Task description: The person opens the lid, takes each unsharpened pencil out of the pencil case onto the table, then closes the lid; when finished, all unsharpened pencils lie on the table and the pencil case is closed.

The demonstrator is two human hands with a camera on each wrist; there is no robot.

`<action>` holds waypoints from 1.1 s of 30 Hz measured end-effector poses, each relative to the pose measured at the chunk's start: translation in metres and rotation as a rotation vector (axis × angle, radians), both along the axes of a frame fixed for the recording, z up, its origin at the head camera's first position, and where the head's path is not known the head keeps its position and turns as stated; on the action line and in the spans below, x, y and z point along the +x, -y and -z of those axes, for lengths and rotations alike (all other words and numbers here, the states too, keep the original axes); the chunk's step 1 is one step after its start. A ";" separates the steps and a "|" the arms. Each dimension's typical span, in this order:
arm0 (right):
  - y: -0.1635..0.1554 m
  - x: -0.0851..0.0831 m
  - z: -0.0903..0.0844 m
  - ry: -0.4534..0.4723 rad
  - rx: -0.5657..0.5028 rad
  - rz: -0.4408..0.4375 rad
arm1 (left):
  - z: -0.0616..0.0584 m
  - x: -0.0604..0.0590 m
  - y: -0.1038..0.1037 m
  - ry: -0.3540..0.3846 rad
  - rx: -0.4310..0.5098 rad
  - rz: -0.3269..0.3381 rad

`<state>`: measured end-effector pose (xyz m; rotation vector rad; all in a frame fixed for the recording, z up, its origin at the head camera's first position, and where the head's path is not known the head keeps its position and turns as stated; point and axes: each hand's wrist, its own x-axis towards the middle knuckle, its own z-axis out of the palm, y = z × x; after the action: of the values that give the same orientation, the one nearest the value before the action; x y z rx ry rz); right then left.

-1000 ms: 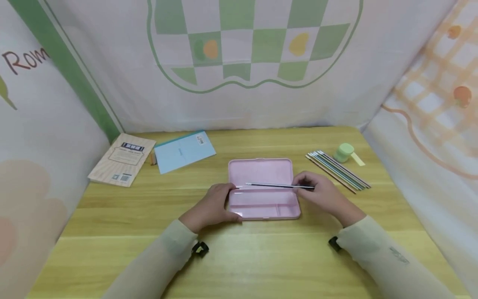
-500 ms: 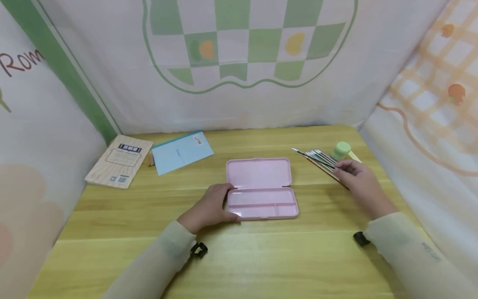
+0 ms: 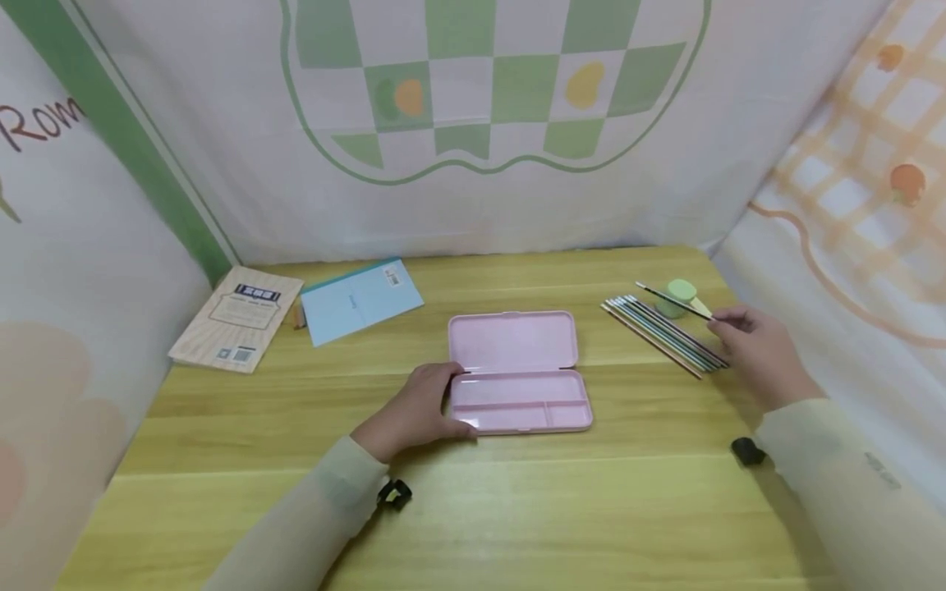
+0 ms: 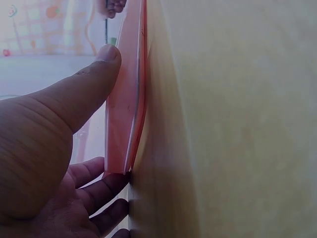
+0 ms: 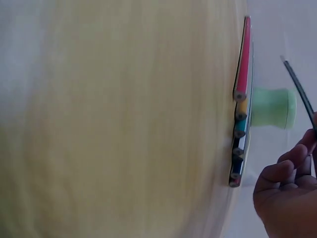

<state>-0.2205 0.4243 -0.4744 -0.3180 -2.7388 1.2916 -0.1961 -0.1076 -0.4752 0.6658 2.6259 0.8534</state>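
Note:
A pink pencil case [image 3: 521, 387] lies with its lid up on the wooden table, and no pencil shows in its compartments. At its left end my left hand [image 3: 414, 413] grips it, thumb on the front edge and fingers toward the hinge side. In the left wrist view the thumb [image 4: 89, 87] presses the case's side [image 4: 121, 109]. My right hand [image 3: 764, 353] pinches a dark pencil [image 3: 658, 294] near one end. That pencil is raised above the table, its white-tipped end pointing to the back left. Beneath it is a row of several pencils [image 3: 660, 335].
Behind the pencil row stands a small green jar [image 3: 681, 289], with a pale yellow strip [image 3: 699, 308] beside it. A light blue notebook [image 3: 362, 302] and a wood-patterned booklet [image 3: 238, 318] lie at the back left. A small brownish item [image 3: 299, 317] sits between them.
My right hand has carried the pencil from over the case to the right, past the pencil row, and up near the jar. My left hand stays on the case.

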 end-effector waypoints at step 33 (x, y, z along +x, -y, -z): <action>0.018 -0.017 -0.012 0.067 0.371 -0.153 | 0.001 -0.002 0.000 0.001 -0.015 -0.002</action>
<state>-0.2373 0.4059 -0.4625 -0.1227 -3.0306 0.7824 -0.1977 -0.1074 -0.4764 0.6586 2.6300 0.8340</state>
